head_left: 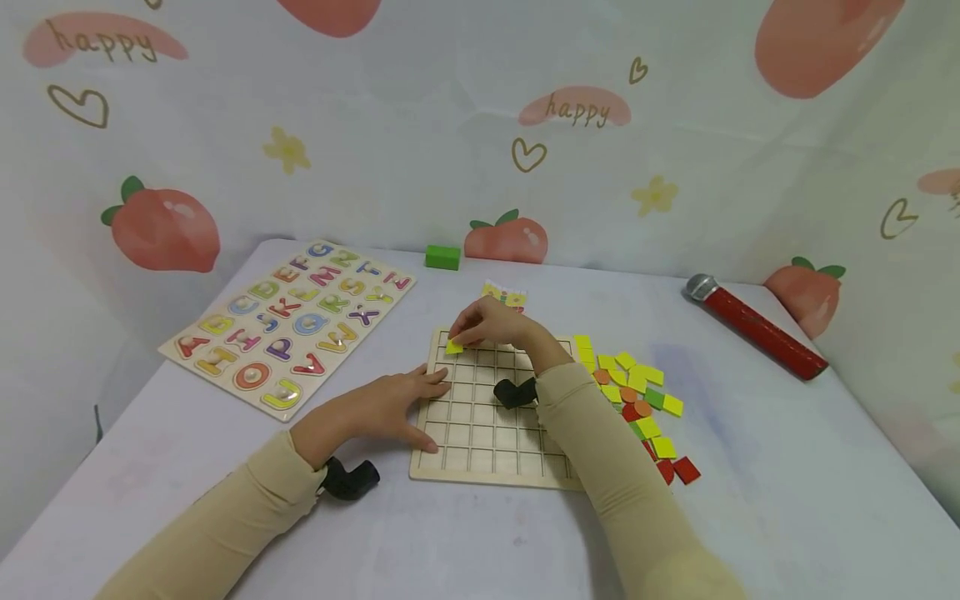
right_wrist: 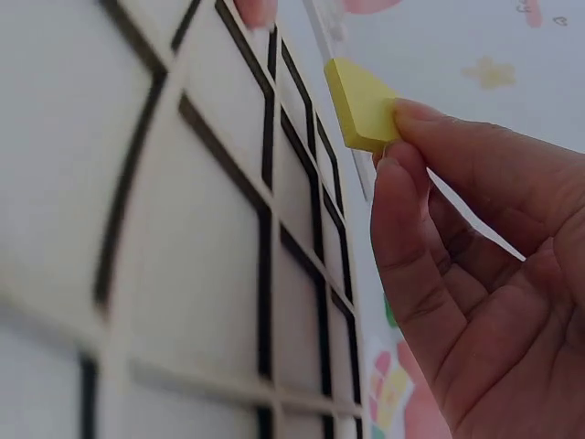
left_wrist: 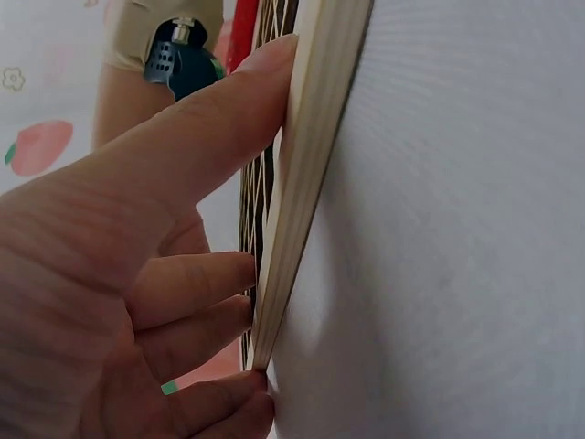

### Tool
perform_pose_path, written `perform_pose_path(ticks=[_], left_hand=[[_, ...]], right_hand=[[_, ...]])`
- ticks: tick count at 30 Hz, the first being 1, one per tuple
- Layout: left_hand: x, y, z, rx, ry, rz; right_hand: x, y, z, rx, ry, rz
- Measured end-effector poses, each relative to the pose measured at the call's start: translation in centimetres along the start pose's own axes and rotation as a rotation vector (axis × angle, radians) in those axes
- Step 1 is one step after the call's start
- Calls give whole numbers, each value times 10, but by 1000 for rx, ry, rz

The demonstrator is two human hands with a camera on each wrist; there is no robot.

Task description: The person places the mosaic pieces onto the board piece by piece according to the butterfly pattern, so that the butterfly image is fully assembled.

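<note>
A wooden grid board point(head_left: 495, 433) lies flat on the table in front of me. My right hand point(head_left: 491, 323) is over its far left corner and pinches a yellow square tile point(right_wrist: 364, 105) between thumb and fingertip. In the right wrist view the tile is tilted, close over the grid cells. My left hand point(head_left: 390, 408) rests on the board's left edge with its fingers spread. The left wrist view shows its thumb point(left_wrist: 242, 101) along the edge and the other fingertips at the board's rim.
Loose yellow, red, green and orange tiles point(head_left: 637, 379) lie right of the board. An alphabet puzzle point(head_left: 300, 312) lies at the left. Farther back are a green block point(head_left: 442, 257), a small patterned card point(head_left: 506, 293) and a red microphone point(head_left: 765, 333).
</note>
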State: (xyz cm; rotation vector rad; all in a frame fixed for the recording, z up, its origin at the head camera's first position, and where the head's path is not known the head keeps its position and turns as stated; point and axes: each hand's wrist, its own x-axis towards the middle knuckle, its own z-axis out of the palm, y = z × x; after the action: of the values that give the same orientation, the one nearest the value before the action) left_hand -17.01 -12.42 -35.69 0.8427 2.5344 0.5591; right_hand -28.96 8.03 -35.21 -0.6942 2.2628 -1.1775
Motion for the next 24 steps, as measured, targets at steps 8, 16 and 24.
perform_pose_path(ticks=[8,16,24], left_hand=[[1,0,1,9,-5,-8],[1,1,0,10,-1,-12],[1,1,0,-1,-5,-26]], right_hand=[[4,0,16,-17,40,28],[4,-1,19,-89,40,42],[2,1,20,-91,62,59]])
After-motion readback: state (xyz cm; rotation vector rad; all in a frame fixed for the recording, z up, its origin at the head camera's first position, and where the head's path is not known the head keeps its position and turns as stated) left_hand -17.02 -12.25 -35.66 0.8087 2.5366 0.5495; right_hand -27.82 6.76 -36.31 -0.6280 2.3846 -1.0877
